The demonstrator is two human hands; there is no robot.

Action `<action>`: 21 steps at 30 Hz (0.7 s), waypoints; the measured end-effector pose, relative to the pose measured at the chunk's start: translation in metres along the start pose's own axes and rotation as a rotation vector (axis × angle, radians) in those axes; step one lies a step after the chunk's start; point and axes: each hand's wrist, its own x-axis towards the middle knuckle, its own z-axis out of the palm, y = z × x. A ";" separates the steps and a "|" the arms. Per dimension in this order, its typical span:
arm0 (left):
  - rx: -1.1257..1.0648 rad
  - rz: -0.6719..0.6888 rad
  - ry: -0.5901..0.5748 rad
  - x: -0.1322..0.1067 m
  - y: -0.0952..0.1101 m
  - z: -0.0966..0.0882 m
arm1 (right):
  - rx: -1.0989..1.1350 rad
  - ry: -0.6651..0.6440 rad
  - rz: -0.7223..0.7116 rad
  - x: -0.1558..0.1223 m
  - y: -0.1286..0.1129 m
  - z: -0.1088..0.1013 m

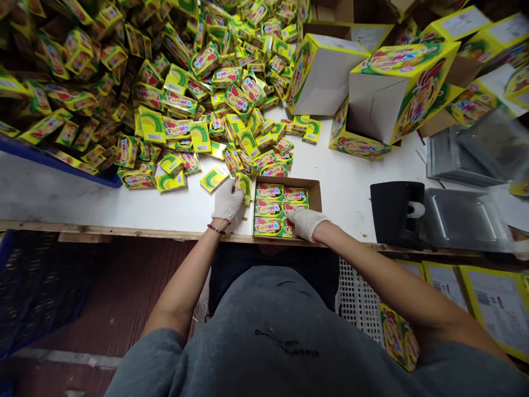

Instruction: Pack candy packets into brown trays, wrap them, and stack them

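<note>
Yellow-and-green packs (267, 208) (lettered in several colours), white gloves (227, 202), grey shirt (285, 309)

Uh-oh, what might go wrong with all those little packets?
The open box under the right hand sits close to the front edge of the table, so a bump might push it off. The loose pile of packets could slide if someone pulls one from low down.

Wears a grey short-sleeved shirt (264, 300) with small dark lettering (289, 341) across the front, dark lower garment (229, 264), off-white knitted gloves (308, 222) and a reddish-brown beaded bracelet (216, 229) at left wrist.
</note>
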 end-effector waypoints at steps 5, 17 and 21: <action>-0.525 -0.028 0.073 -0.020 -0.008 -0.017 | 0.254 0.133 -0.050 -0.005 0.004 0.003; -0.975 0.140 -0.440 -0.071 0.090 0.009 | 1.111 0.673 -0.480 -0.032 0.026 -0.048; -1.038 0.042 -0.515 -0.075 0.090 0.031 | 1.099 0.657 -0.514 -0.045 0.020 -0.035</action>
